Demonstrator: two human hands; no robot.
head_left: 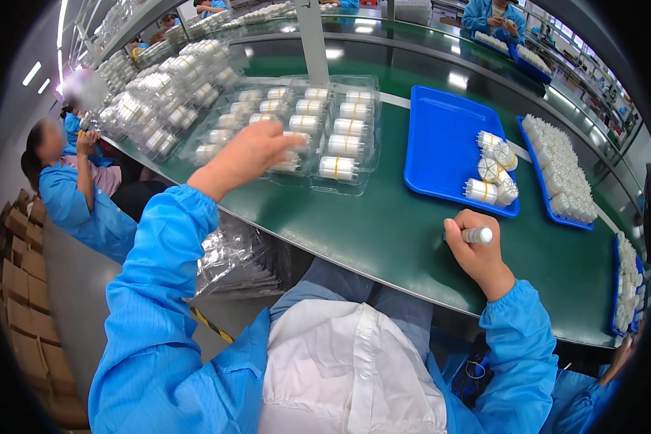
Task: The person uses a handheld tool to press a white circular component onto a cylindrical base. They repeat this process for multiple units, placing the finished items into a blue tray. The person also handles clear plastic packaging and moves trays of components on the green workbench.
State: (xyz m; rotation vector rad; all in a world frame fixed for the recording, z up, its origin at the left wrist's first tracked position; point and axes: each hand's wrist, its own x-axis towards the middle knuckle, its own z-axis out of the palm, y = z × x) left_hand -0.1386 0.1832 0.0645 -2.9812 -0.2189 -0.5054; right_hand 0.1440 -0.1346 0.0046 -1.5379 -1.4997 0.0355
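My left hand (257, 155) reaches over a clear plastic blister tray (351, 189) on the green bench, fingers stretched out and fingertips at a white cylinder. I cannot tell whether they touch it. Rows of white cylinders with yellow bands, such as this one (338, 168), fill the tray's hollows. At the right, my right hand (477, 253) is closed round a marker pen (477, 235) with a pale grey end pointing up. Just beyond it lies a blue tray (441, 148), holding several banded cylinders (488, 170) bunched at its right side.
More filled blister trays (152, 101) are piled at the far left. A second blue tray (550, 206), packed with white parts, stands right of the first, another (618, 289) nearer. A metal post (312, 43) rises behind the blister trays. A co-worker (83, 188) sits at the left.
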